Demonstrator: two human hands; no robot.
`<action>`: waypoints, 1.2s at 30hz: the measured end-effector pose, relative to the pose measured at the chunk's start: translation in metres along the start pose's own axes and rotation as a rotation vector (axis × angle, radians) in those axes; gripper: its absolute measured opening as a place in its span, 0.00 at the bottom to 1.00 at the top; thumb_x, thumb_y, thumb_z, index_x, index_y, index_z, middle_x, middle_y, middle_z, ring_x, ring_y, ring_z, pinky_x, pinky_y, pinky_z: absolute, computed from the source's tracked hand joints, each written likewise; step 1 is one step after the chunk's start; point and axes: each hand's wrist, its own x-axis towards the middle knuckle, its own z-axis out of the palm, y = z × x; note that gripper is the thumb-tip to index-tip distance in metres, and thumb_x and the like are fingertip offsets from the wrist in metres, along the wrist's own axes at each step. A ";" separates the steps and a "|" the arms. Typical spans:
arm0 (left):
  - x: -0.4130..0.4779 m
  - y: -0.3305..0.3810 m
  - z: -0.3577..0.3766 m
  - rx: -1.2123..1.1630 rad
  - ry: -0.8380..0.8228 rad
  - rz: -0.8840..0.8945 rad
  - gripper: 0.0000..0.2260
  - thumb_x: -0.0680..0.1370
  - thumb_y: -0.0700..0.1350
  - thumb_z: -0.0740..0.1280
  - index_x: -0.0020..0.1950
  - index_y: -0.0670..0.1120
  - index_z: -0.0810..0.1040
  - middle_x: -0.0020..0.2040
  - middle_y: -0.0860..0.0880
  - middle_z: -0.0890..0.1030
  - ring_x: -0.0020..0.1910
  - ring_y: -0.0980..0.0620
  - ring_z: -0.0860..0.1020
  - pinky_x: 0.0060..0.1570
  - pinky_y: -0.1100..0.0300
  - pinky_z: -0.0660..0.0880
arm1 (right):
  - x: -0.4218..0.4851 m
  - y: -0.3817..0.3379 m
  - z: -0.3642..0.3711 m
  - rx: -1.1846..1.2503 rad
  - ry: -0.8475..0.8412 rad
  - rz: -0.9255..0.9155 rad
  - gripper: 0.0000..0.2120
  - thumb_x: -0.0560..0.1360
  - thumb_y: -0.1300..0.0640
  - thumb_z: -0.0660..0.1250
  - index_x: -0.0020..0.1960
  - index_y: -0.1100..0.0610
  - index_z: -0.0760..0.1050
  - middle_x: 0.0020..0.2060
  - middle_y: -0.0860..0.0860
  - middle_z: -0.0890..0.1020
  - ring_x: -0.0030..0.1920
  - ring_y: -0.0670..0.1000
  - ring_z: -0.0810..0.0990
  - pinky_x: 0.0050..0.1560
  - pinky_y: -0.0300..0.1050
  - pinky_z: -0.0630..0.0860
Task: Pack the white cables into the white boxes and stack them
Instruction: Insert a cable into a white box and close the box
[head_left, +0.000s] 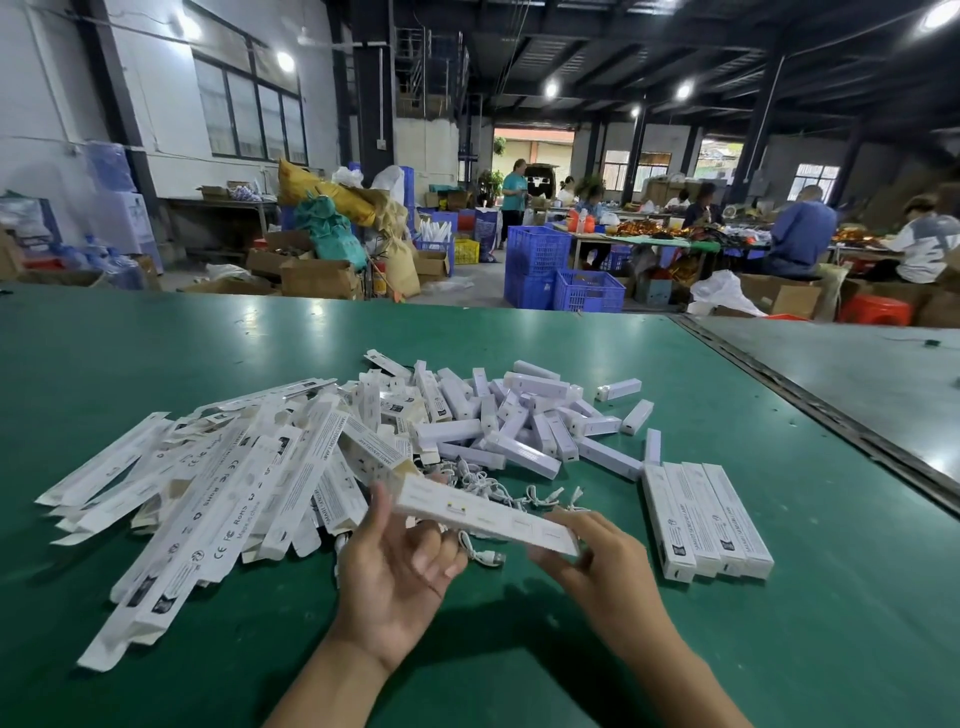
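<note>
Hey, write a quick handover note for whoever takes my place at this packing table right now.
Left hand and right hand hold one white box by its ends, above the green table.
White cables lie loose just behind it.
Done: four closed boxes side by side at right, not stacked.
Left: the heap of flat boxes at left; contents of the held box unseen.

This is a factory packing hall. The left hand (395, 566) and right hand (597, 561) hold a white box (488, 512) over a green surface (779, 649), with a heap of flat white boxes (218, 483) to their left and packed boxes (706, 519) lined up to their right. Far beyond the hands stand blue crates (537, 249), brown cardboard cartons (317, 275), stuffed sacks (332, 228) and workers (800, 234) seated at long tables (649, 240), under dark steel roof beams (675, 47).
</note>
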 end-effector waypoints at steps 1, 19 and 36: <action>0.000 -0.001 0.000 0.078 0.006 -0.004 0.29 0.59 0.61 0.82 0.51 0.43 0.85 0.22 0.50 0.68 0.21 0.54 0.67 0.26 0.60 0.70 | -0.001 -0.001 0.001 0.027 -0.018 -0.016 0.11 0.70 0.48 0.77 0.51 0.44 0.81 0.40 0.39 0.80 0.30 0.45 0.74 0.36 0.37 0.72; 0.000 -0.033 0.005 0.693 0.427 0.147 0.18 0.72 0.55 0.70 0.31 0.46 0.68 0.26 0.49 0.63 0.26 0.54 0.61 0.26 0.65 0.60 | 0.024 0.035 0.038 -0.525 -0.297 0.253 0.27 0.80 0.36 0.48 0.76 0.44 0.59 0.80 0.47 0.48 0.79 0.53 0.44 0.76 0.56 0.49; 0.007 -0.038 0.001 0.635 0.425 0.136 0.16 0.77 0.47 0.71 0.29 0.49 0.76 0.25 0.58 0.72 0.24 0.62 0.69 0.26 0.72 0.66 | 0.067 0.057 0.042 -0.525 -0.231 0.334 0.38 0.74 0.26 0.47 0.78 0.43 0.48 0.80 0.54 0.43 0.79 0.58 0.44 0.75 0.64 0.47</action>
